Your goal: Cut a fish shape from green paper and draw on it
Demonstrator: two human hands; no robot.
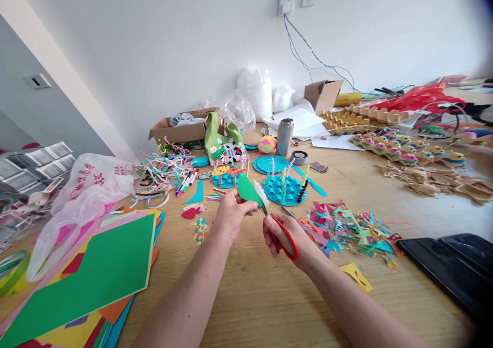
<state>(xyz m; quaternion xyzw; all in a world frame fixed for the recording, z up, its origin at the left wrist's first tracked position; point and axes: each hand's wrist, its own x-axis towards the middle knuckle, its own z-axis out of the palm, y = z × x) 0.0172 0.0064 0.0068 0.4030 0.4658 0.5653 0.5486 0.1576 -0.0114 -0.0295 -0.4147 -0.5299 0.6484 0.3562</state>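
My left hand [231, 212] pinches a piece of green paper [248, 191] with a rounded outline, held up over the table. A pair of red-handled scissors [287, 239] is gripped in my right hand [283, 235], fingers through the loops. The blades meet the lower right edge of the green paper. A whitish strip [261, 193] shows along the paper's right side; whether it is part of the sheet I cannot tell. Just behind stands a blue painted egg-carton disc [285, 189] with fuzzy pipe cleaners sticking up from it.
Colourful paper scraps [346, 230] lie right of my hands. Coloured sheets [96, 271] are stacked at left, near a plastic bag [92, 183]. Pipe cleaners [162, 168], markers [187, 182], a metal flask [285, 137] and black tape [299, 157] sit farther back. Dark phones [442, 266] rest at right.
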